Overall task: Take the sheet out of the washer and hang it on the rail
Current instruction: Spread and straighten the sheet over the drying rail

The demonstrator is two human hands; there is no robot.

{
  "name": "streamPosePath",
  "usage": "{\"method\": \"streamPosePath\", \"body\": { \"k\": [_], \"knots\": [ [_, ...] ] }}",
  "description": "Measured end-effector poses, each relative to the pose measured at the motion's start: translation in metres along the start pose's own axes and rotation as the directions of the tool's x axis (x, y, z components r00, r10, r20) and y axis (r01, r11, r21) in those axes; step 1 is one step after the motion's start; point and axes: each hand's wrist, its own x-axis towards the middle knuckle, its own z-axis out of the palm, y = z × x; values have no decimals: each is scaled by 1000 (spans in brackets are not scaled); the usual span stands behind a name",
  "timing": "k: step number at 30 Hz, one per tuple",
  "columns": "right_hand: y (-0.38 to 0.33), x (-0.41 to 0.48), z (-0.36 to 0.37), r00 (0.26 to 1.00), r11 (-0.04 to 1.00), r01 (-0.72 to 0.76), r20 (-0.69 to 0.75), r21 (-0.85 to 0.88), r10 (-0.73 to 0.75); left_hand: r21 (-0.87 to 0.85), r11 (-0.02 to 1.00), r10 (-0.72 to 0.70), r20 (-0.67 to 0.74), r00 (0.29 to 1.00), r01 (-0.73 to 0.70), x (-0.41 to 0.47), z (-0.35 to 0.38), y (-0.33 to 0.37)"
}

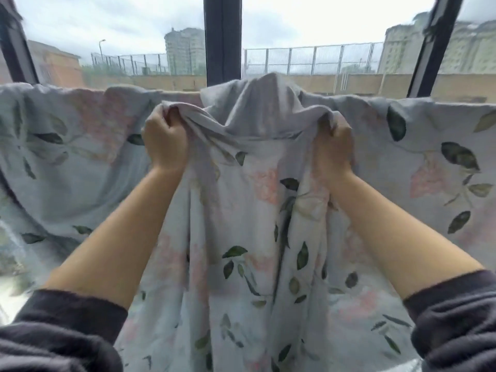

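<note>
Fingers: left hand (164,142) and right hand (333,146) both clamped on sheet (252,210) | step: spreading bunched middle fold over rail, hidden beyond fingertips | next: likely pull apart, flatten

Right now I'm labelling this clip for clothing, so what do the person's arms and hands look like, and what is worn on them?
Both hands, the left hand and the right hand, are bare: no gloves, rings or watch visible. The forearms are bare too. Each arm has a dark, soft-looking fleecy sleeve pushed up and bunched near the elbow: the left sleeve and the right sleeve. No markings show.

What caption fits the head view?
Both hands, left and right, grip a bunched pale floral cotton sheet at window height.
</note>
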Motion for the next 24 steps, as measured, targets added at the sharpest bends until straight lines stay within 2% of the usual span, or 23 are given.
{"method": "streamPosePath", "body": {
  "k": [2,4,7,9,10,11,12,13,14,17,18,19,20,21,22,24],
  "knots": [
    [-30,35,2,995,998,64,-77,13,-63,-10,1000,2,-43,999,-2,35,8,20],
    [-55,74,6,978,987,148,-141,-71,-156,35,999,19,-64,998,-17,71,18,40],
    [-75,127,12,957,972,203,-188,-119,-223,93,993,77,15,997,-78,112,39,53],
    [-67,143,19,975,963,201,-54,-179,-214,183,980,28,238,971,-73,123,57,45],
    [-56,147,26,982,940,184,93,-286,-163,287,955,-49,410,911,-78,123,67,37],
    [-44,145,33,960,888,168,276,-428,-48,422,898,-153,560,814,-122,118,74,28],
    [-31,141,38,896,817,165,430,-552,110,534,825,-247,638,729,-188,114,80,19],
    [-22,135,40,824,754,174,512,-633,240,602,762,-302,656,692,-238,112,83,13],
    [-18,132,40,781,724,187,547,-664,300,629,732,-321,657,683,-261,111,85,11],
    [-24,130,32,743,731,179,577,-658,338,648,710,-328,651,684,-276,107,84,19],
    [-27,129,30,737,739,180,587,-649,335,644,717,-288,621,729,-265,102,81,22],
    [-28,129,25,733,744,178,591,-644,336,610,753,-196,563,803,-244,94,79,26],
    [-28,128,23,728,744,191,601,-640,330,536,812,-69,480,874,-230,82,76,31],
    [-29,130,20,718,739,211,614,-640,327,421,872,75,391,917,-251,67,76,42],
    [-30,127,21,703,736,225,629,-638,331,320,896,193,341,920,-307,51,78,52],
    [-35,125,26,724,759,202,617,-619,310,232,848,348,434,831,-477,20,97,79]
  ]
}}
